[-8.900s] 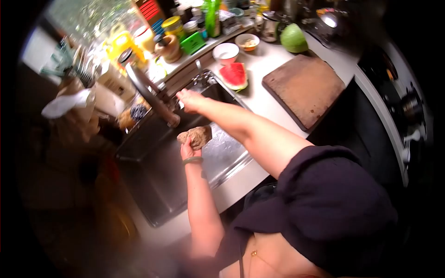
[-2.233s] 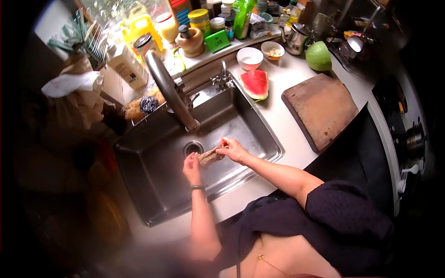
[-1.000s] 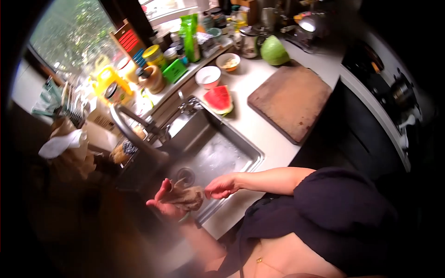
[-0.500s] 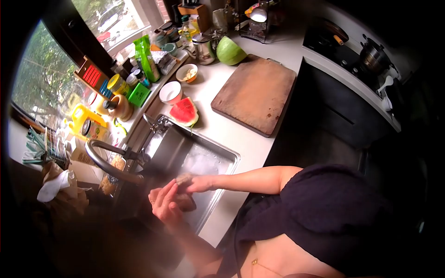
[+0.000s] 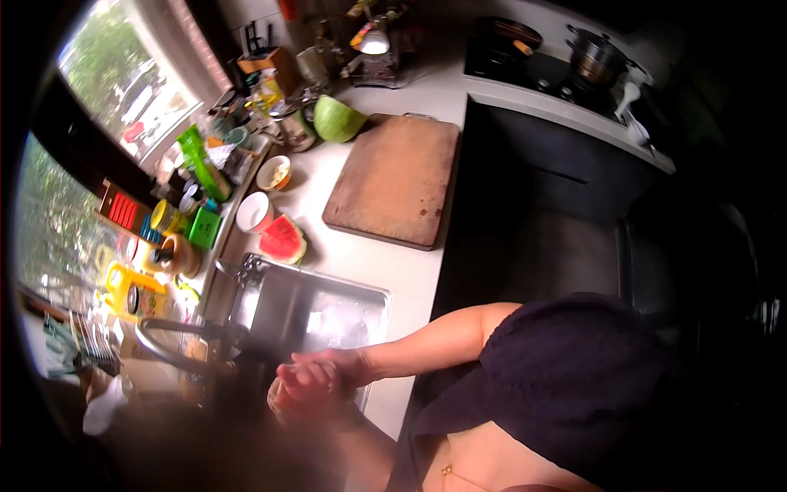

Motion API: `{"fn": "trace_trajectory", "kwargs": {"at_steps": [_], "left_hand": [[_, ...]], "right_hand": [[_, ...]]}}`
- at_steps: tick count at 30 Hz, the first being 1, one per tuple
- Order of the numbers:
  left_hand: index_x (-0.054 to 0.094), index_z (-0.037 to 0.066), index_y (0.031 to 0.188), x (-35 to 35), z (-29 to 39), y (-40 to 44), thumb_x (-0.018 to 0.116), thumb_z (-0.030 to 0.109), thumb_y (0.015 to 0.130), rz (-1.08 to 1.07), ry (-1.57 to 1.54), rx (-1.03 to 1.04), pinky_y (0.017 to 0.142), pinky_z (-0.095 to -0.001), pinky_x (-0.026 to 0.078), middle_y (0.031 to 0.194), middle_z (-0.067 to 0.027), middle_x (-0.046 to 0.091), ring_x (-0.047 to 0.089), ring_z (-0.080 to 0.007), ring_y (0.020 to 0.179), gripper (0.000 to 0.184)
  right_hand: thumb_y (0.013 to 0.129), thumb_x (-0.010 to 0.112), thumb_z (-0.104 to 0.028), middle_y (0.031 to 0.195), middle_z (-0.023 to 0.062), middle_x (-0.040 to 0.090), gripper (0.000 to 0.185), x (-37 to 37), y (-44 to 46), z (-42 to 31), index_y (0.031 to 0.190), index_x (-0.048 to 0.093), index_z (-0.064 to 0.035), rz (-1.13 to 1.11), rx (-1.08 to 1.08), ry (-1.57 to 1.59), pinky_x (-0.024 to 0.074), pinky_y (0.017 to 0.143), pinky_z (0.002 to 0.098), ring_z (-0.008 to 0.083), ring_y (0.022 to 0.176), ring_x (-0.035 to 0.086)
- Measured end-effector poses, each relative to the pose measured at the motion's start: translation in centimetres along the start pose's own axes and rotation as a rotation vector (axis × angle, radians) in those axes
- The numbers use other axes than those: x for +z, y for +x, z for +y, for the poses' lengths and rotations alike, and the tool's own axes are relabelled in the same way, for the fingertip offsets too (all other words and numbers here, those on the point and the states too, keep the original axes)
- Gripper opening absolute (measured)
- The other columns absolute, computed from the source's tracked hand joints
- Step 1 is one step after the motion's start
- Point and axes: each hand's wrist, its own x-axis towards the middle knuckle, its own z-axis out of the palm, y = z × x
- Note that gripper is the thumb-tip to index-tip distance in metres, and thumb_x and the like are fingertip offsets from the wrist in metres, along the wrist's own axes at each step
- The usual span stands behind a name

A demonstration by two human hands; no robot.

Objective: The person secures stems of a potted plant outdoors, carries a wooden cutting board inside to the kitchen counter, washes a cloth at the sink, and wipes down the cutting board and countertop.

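Over the near edge of the metal sink [image 5: 373,307], my left hand [image 5: 307,395] and my right hand [image 5: 340,366] are pressed together, fingers curled around each other. A brownish lump was between them in earlier views; now the fingers hide nearly all of what they hold, and the lower left is hazy. The curved faucet [image 5: 164,348] stands just left of my hands. Beyond the sink a cut watermelon piece [image 5: 283,239] lies on the counter.
A thick wooden cutting board [image 5: 393,180] lies on the counter [image 5: 340,250]. Near it are a green melon-like piece [image 5: 338,120], a white bowl [image 5: 254,212] and a bowl with pale pieces [image 5: 274,173]. A pot [image 5: 597,59] stands on the stove at the back right.
The view has swung right, showing more of the stove. My hands, earlier apart around the brown lump, have come together and closed, and the lump is now hidden.
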Motion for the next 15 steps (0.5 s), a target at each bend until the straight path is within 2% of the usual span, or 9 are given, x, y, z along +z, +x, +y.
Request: {"fn": "trace_trajectory", "kwargs": {"at_steps": [2,3,4,6,10,11,12,14,15], "left_hand": [[0.022,-0.004,0.133,-4.4,-1.4,-3.1,0.048,0.039,0.086,0.522,-0.606,0.283,0.059,-0.0238,0.032,0.082,-0.0055,0.045,0.035,-0.0126,0.065,0.070],[0.009,-0.003,0.136,-10.7,-4.3,-4.6,0.051,0.040,0.084,0.139,-0.793,0.613,0.069,-0.0225,0.041,0.095,-0.0150,0.051,0.050,-0.0186,0.075,0.079],[-0.005,-0.001,0.136,-16.0,-2.7,-5.9,0.051,0.041,0.084,-0.210,-0.519,0.167,0.091,-0.0341,0.040,0.117,-0.0289,0.044,0.053,-0.0320,0.102,0.087],[-0.013,0.000,0.134,-3.1,-2.4,-0.9,0.052,0.041,0.084,-0.236,-0.418,-0.425,0.100,-0.0429,0.030,0.132,-0.0328,0.023,0.035,-0.0390,0.120,0.091],[-0.011,-0.001,0.134,-1.5,-3.6,1.2,0.056,0.043,0.081,-0.298,-0.233,-0.678,0.101,-0.0413,0.028,0.137,-0.0301,0.015,0.029,-0.0370,0.125,0.096],[-0.009,-0.002,0.134,-1.8,-3.8,1.3,0.057,0.044,0.080,-0.266,-0.197,-0.704,0.102,-0.0407,0.026,0.137,-0.0296,0.014,0.027,-0.0361,0.126,0.097],[-0.007,-0.003,0.135,-1.8,-4.0,1.5,0.058,0.045,0.079,-0.231,-0.157,-0.728,0.103,-0.0401,0.025,0.138,-0.0291,0.014,0.024,-0.0351,0.127,0.099],[0.002,-0.005,0.135,-1.6,-4.0,1.6,0.062,0.045,0.074,-0.020,0.283,-0.705,0.104,-0.0396,0.021,0.138,-0.0269,0.015,0.022,-0.0339,0.129,0.099],[0.003,-0.003,0.135,-1.1,-4.6,2.0,0.065,0.045,0.072,0.032,0.388,-0.682,0.104,-0.0402,0.021,0.138,-0.0262,0.018,0.023,-0.0342,0.128,0.101]], "right_hand": [[0.089,0.041,-0.037,0.068,-0.0014,0.049,0.030,-1.7,-0.1,0.3,0.089,0.052,-0.0103,-0.027,-0.008,-0.039,0.0400,0.055,0.0229,0.0099,0.060,0.049],[0.089,0.040,-0.038,0.065,-0.0025,0.047,0.029,-2.4,-0.5,0.1,0.085,0.051,-0.0114,-0.031,-0.014,-0.033,0.0386,0.052,0.0226,0.0096,0.056,0.047],[0.089,0.040,-0.039,0.061,-0.0035,0.045,0.029,-3.3,-0.8,0.0,0.081,0.050,-0.0124,-0.032,-0.024,-0.027,0.0372,0.050,0.0224,0.0093,0.053,0.045],[0.089,0.039,-0.040,0.055,-0.0056,0.042,0.031,-5.0,-1.4,-0.5,0.073,0.047,-0.0145,-0.034,-0.041,-0.009,0.0344,0.044,0.0219,0.0087,0.046,0.041],[0.090,0.038,-0.042,0.042,-0.0099,0.035,0.041,-6.1,-3.4,-3.6,0.056,0.041,-0.0187,0.023,-0.008,0.076,0.0287,0.033,0.0208,0.0075,0.032,0.033],[0.089,0.037,-0.048,0.034,-0.0132,0.024,0.047,-5.2,-3.7,-4.8,0.051,0.035,-0.0207,0.198,0.122,0.157,0.0163,0.027,0.0200,0.0046,0.024,0.021],[0.088,0.037,-0.050,0.039,-0.0101,0.035,0.046,-3.1,-5.1,-6.4,0.055,0.043,-0.0181,0.423,0.129,0.101,0.0170,0.029,0.0176,0.0044,0.027,0.025],[0.088,0.037,-0.049,0.058,-0.0004,0.056,0.045,-3.9,-5.6,-9.2,0.072,0.057,-0.0121,0.355,-0.054,0.054,0.0382,0.037,0.0240,0.0107,0.041,0.047],[0.088,0.037,-0.048,0.072,0.0052,0.059,0.045,-5.3,-6.0,-11.2,0.084,0.058,-0.0088,0.322,-0.176,0.105,0.0440,0.052,0.0291,0.0157,0.057,0.053]]}}
